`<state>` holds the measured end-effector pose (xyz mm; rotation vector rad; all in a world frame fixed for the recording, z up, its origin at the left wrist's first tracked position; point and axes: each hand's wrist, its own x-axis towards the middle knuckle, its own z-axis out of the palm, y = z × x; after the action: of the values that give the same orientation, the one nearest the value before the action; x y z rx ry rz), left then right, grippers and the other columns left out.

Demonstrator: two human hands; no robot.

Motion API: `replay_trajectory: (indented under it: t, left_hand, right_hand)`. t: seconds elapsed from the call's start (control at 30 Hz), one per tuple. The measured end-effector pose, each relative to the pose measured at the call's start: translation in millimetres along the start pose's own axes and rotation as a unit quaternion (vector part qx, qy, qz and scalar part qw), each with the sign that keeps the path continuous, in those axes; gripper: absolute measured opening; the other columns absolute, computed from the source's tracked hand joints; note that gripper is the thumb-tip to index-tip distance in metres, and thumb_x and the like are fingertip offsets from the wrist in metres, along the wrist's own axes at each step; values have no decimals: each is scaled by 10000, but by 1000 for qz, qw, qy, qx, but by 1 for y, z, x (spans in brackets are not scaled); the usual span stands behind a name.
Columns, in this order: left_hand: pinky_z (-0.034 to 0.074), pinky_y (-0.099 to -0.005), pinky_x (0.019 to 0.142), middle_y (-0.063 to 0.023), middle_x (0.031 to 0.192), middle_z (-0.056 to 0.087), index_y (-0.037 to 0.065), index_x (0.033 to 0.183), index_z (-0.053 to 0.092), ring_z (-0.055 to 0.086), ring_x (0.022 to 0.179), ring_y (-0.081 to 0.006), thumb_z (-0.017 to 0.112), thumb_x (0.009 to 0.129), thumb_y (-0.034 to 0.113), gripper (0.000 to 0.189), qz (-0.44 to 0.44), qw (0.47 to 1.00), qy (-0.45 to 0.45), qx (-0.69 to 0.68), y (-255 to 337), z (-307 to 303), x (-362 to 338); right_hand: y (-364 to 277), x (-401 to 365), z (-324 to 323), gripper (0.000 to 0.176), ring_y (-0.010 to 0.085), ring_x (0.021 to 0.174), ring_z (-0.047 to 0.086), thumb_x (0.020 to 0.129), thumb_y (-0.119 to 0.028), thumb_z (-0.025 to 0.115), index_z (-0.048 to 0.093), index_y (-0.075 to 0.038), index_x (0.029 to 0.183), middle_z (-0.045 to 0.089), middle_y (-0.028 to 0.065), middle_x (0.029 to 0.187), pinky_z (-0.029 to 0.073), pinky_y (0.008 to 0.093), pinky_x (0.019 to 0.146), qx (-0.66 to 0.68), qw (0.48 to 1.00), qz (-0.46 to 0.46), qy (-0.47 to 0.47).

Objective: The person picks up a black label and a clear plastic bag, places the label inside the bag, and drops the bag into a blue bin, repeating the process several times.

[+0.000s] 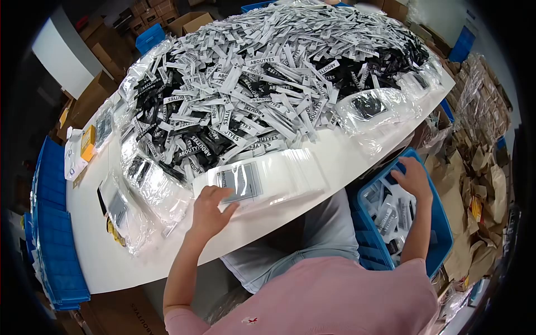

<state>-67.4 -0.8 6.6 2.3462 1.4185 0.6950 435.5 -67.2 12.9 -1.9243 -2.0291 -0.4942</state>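
Observation:
A fanned stack of clear plastic bags (279, 176) with a printed grey label panel lies along the table's near edge. My left hand (211, 211) rests on the left end of this stack, its thumb and fingers apart. To my right, a blue bin (365, 243) holds filled clear packets (386, 216) with black and white sachets inside. My right hand (414, 177) is over the far part of the bin, fingers curved and apart, with nothing visible in them. Behind the bags rises a large heap of white and black sachets (251, 95) printed ABOUTYES.
More clear bags (153, 184) lie left of the stack, and others (385, 111) at the heap's right side. A yellow box (87, 143) sits at the table's left edge. Blue bins (53, 223) stand beyond it. Crumpled brown paper (472, 206) piles up at the right.

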Motion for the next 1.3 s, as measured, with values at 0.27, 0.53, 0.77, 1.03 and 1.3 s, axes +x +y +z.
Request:
replay_trajectory:
  t: [0.27, 0.53, 0.77, 1.03, 1.3]
  left_hand:
    - [376, -425, 928, -202, 1188, 474, 17, 1133, 519, 459, 1116, -352, 719, 682, 208, 529, 35, 994, -27, 104, 27, 57, 17]
    - [363, -455, 960, -147, 1177, 527, 49, 1109, 563, 502, 1096, -321, 711, 680, 202, 479, 116, 986, 108, 52, -18, 64, -16]
    - [346, -449, 979, -146, 1183, 526, 50, 1112, 560, 483, 1132, -311, 698, 683, 215, 480, 108, 985, 116, 62, -16, 70, -14]
    - [337, -446, 989, -149, 1202, 512, 50, 1140, 529, 470, 1140, -313, 666, 717, 240, 483, 110, 984, 129, 61, -17, 70, -15]
    - [336, -456, 992, -146, 1228, 489, 54, 1169, 517, 461, 1151, -314, 668, 704, 214, 515, 119, 980, 148, 56, -20, 75, -20]
  right_hand:
    - [-220, 154, 116, 254, 315, 831, 600, 791, -58, 531, 587, -6, 1033, 624, 156, 924, 490, 370, 749, 257, 954, -152, -37]
    - [-234, 215, 184, 188, 359, 759, 579, 822, -187, 544, 542, -10, 759, 571, 190, 741, 458, 446, 653, 354, 934, -21, -52]
    - [-358, 230, 132, 275, 365, 694, 578, 805, -253, 588, 589, 6, 715, 585, 184, 708, 457, 436, 606, 465, 866, -167, -71]
    - [-395, 248, 139, 217, 325, 830, 623, 639, -162, 653, 635, -6, 789, 639, 177, 853, 511, 417, 713, 218, 913, -234, -254]
    - [-331, 231, 154, 253, 374, 832, 581, 702, -167, 620, 580, 2, 887, 609, 203, 860, 461, 436, 744, 301, 910, -227, -171]
